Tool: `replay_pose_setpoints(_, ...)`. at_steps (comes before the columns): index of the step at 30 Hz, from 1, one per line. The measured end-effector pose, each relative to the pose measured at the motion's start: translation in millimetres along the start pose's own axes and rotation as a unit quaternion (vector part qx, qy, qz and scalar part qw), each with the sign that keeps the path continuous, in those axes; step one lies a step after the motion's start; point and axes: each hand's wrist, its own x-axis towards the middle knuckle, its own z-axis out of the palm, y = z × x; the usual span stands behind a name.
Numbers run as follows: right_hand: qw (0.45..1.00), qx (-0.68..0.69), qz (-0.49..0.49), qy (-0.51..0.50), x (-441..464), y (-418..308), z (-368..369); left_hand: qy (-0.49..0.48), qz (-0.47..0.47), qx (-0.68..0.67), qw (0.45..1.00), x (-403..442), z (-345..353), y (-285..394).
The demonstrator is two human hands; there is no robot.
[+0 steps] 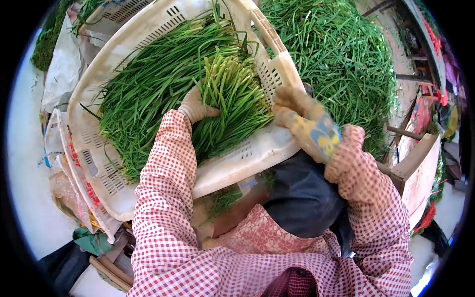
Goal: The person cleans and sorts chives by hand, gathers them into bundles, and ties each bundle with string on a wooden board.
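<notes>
A white plastic basket (237,166) with slotted walls lies tilted in front of me, holding long green chives (153,84). My left hand (197,106), in a pale glove, is closed around a bundle of chives (230,94) on the basket's right side. The thumb shows on top, while the bundle hides the other fingers. The bundle's pale cut ends point up and away from me. By the basket's right rim is my right hand (307,121), in a stained glove with a blue and yellow patch. Motion blurs its fingers, and whether they hold anything cannot be made out.
A large heap of loose green leaves (336,64) lies right of the basket. Beyond it stands a wooden board (420,168). White sacking (62,79) is at the left, and a dark green cloth (91,241) lies at lower left. My dark-covered knee (302,198) is below the basket.
</notes>
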Motion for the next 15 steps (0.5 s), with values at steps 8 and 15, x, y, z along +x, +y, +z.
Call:
replay_pose_setpoints(8,0.895,0.269,0.341,0.097,86.9,44.5,69.6,-0.003,0.041,-0.128,0.991,-10.9,-0.4,-5.6)
replay_pose_setpoints(15,0.879,0.371,0.276,0.119,101.9,58.7,83.9,-0.026,0.056,-0.094,0.994,-9.5,0.1,-18.1)
